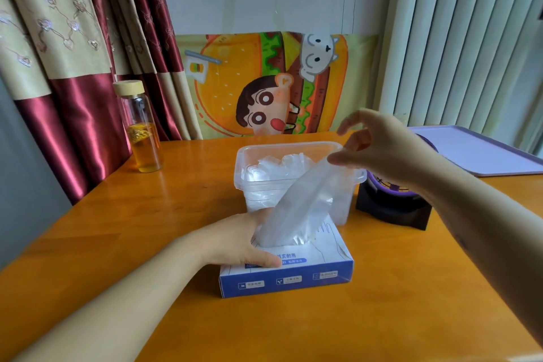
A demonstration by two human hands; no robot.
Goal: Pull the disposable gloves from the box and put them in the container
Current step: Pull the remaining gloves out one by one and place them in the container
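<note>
A blue and white glove box [296,276] lies flat on the wooden table, near its middle. My left hand [238,241] rests on the box's top left, thumb across the lid. A clear disposable glove [305,203] stretches up from the box's opening. My right hand [379,150] pinches the glove's upper end above the right rim of the container. The clear plastic container [264,182] stands just behind the box and holds several crumpled gloves.
A glass bottle with amber liquid [141,129] stands at the back left. A black and purple object [393,206] sits right of the container. A lilac tray [482,150] lies at the far right. Curtains and a cartoon poster [264,85] back the table.
</note>
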